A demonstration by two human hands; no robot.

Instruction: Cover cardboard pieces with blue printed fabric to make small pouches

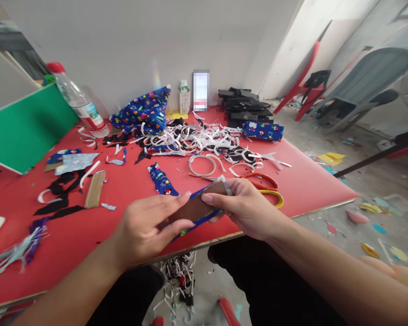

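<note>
Both my hands hold a brown cardboard strip [190, 210] edged with blue patterned fabric, just above the table's front edge. My left hand [146, 226] grips its left end between thumb and fingers. At the other end, my right hand [243, 203] presses its thumb on the brown face, with fingers underneath. A whitish bit shows at the strip's upper right corner. Scissors [272, 199] with orange and yellow handles lie just behind my right hand. Past my left hand is a blue patterned fabric piece [161, 179]. Near the scissors rests a pale coiled strip [202, 165].
White and black scraps [204, 138] cover the red table [313, 181] toward the wall. Behind them stand a plastic bottle [85, 108], a carton [183, 97], a phone [201, 90] and stacked black pieces [246, 106]. A green board [27, 129] leans at left.
</note>
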